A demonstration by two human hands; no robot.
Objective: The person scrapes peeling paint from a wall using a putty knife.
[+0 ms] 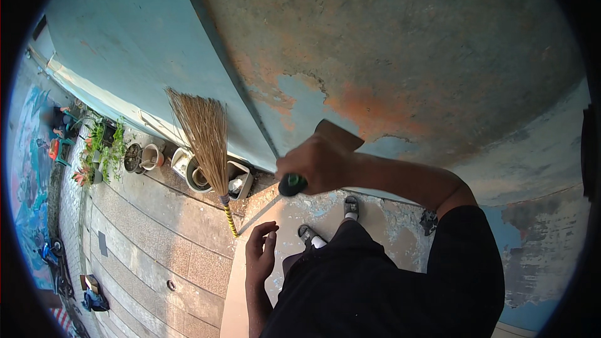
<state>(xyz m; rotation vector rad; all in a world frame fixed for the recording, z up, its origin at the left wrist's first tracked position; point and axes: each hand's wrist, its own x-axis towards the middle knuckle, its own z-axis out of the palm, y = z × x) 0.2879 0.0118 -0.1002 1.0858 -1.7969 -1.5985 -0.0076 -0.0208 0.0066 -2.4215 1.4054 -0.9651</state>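
My right hand (322,164) is closed round the handle of a scraper with a black and green grip end and a wide flat blade (342,134). The blade is at the peeling wall (400,97), where light blue paint breaks off beside bare grey and orange patches; whether its edge touches cannot be seen. Below and to the left, my left hand (260,255) hangs with nothing in it, its fingers loosely bent and the thumb apart. Paint flakes (400,222) are strewn on the ground round my sandalled feet.
Against the blue wall leans a stick broom (203,134), its bristles up. Beside it stand a pale trough (243,183), several pots and green plants (100,144). Farther left are a seated person (59,120), a motorbike (56,263) and a box with a dark blue bag (94,297).
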